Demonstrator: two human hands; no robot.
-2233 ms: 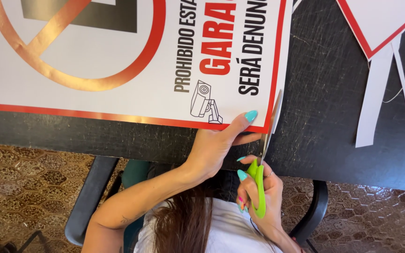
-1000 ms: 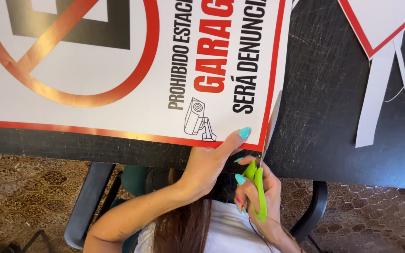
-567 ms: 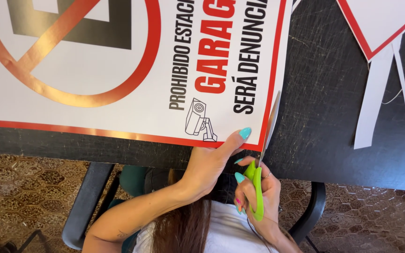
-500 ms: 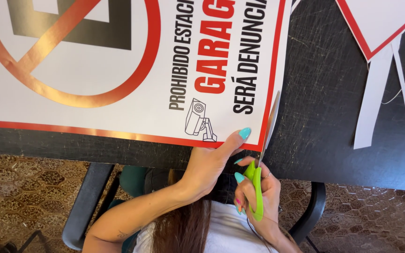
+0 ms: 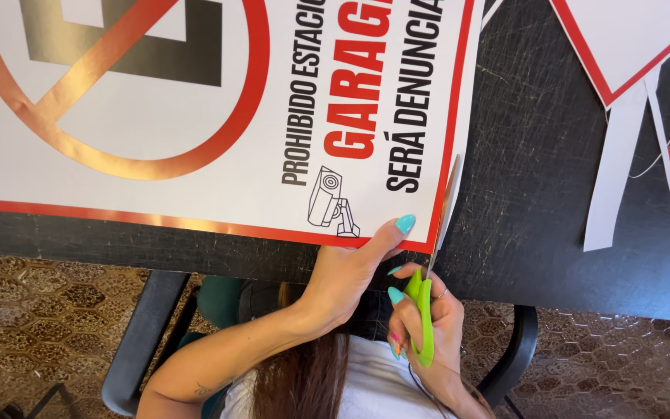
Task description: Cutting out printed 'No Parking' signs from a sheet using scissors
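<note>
Seen from overhead: your left hand (image 5: pixel 350 271) pins the lower right corner of a large glossy sign (image 5: pixel 219 116) to the dark, scratched surface (image 5: pixel 537 155), thumb tip pressed flat just inside the red border, so the sheet stays put and taut beside the cut line. Your right hand (image 5: pixel 428 326), bottom centre of frame, has its grip closed through the green plastic handles of a pair of scissors (image 5: pixel 432 256); the slim metal blades run up along the sign's right edge, where a thin white margin sits outside the red border. Blade gap too narrow to judge from this angle.

Sign: stiff, shiny white sheet w/ a coppery reflective ring and slash at upper left, black and red lettering, small camera drawing near the thumb. Its lower edge overhangs the surface front slightly.

Right of frame: long white paper strips (image 5: pixel 614 171) lie loose on the surface, near more red-bordered sheets (image 5: pixel 637 31) at upper right. Below, patterned brown floor tiles (image 5: pixel 48 310) and a black chair arm (image 5: pixel 145 334).
</note>
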